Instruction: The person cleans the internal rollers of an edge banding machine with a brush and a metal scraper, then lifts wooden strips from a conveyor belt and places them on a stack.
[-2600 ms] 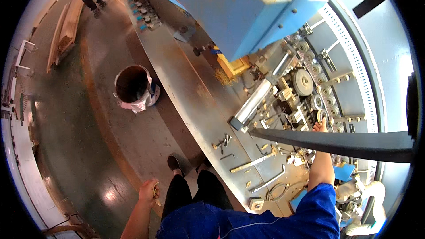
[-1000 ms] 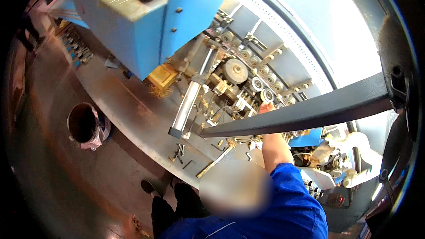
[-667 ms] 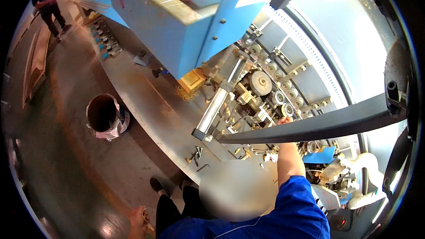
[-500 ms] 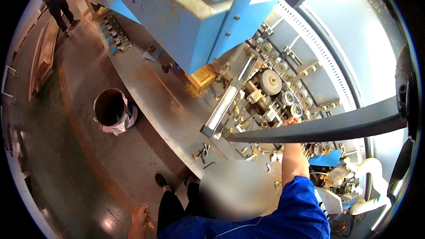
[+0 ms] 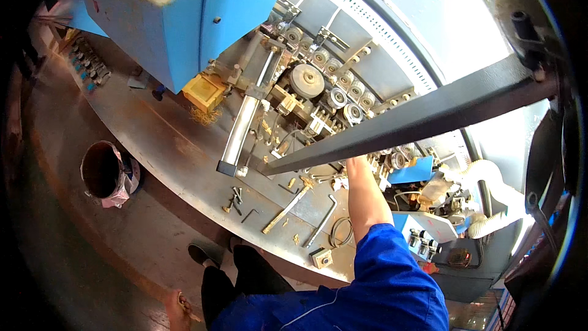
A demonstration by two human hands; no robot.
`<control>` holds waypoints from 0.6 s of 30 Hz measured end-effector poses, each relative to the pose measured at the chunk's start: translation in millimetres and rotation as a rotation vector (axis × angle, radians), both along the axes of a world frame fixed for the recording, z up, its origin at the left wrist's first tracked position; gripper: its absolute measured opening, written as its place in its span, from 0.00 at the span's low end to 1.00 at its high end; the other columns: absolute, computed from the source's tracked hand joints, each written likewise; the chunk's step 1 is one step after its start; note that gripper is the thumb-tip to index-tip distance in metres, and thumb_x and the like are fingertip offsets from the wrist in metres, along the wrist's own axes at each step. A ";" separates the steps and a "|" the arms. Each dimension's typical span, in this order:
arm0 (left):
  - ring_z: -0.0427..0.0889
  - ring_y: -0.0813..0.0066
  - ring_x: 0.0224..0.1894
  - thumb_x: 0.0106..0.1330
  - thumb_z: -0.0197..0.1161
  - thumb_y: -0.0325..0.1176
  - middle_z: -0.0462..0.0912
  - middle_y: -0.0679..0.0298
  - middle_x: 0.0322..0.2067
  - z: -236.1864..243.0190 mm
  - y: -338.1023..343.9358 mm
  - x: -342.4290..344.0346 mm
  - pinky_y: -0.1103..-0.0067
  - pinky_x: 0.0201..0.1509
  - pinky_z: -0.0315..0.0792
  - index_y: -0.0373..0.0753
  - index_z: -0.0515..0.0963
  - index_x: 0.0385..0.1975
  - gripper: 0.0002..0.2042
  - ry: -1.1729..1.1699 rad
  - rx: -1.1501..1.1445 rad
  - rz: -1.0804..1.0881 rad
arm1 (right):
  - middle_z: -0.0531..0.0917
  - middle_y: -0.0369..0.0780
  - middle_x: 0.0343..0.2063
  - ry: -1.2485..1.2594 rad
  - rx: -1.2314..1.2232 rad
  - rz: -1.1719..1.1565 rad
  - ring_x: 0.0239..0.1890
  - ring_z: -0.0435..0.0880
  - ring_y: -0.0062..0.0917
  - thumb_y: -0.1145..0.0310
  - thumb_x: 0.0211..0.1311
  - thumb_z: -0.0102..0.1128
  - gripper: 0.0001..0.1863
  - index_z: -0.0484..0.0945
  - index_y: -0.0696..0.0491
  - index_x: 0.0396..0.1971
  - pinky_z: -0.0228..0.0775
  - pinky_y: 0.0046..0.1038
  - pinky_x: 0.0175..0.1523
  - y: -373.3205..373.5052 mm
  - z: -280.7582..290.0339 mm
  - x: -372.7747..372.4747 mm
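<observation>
My right arm (image 5: 369,199), in a blue sleeve, stretches over the machine bed. It passes beneath a thick dark metal bar (image 5: 422,107), which hides my right hand's fingers; only the wrist shows at its lower edge. Just beyond the bar sit several metal rollers (image 5: 353,113) and a large round wheel (image 5: 307,81). My left hand (image 5: 177,309) hangs low by my leg, its fingers curled around something small that I cannot make out.
On the bed's near edge lie a long-handled brush (image 5: 286,209), a bent wrench (image 5: 320,220), hex keys (image 5: 249,215) and a cable coil (image 5: 341,232). A pneumatic cylinder (image 5: 241,132) stands left of the rollers. A lined bin (image 5: 103,175) is on the floor, a blue housing (image 5: 147,24) above.
The view has shifted rightward. My right fingers, earlier visible above the bar at the rollers, are now behind it. Tools formerly covered by a pale blur show. My left hand stays low and curled.
</observation>
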State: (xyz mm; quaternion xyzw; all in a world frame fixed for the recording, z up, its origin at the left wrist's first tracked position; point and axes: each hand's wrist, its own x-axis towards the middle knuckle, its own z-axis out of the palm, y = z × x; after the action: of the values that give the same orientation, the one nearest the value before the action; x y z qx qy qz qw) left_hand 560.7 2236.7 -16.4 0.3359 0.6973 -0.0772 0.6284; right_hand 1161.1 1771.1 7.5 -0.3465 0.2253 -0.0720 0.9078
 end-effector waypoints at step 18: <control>0.67 0.78 0.17 0.66 0.61 0.44 0.68 0.68 0.20 15.8 73.9 -38.9 0.78 0.18 0.61 0.44 0.70 0.30 0.12 -0.080 0.124 -0.101 | 0.79 0.37 0.26 0.287 -0.718 0.131 0.21 0.74 0.21 0.67 0.75 0.47 0.09 0.75 0.50 0.47 0.67 0.23 0.24 -13.1 44.5 -105.1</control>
State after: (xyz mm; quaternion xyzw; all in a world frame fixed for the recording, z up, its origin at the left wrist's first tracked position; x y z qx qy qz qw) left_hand 521.8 2310.6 -0.6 0.4116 0.6574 -0.0522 0.6290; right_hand 1056.0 1758.0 52.0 -0.6621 0.2879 -0.0390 0.6908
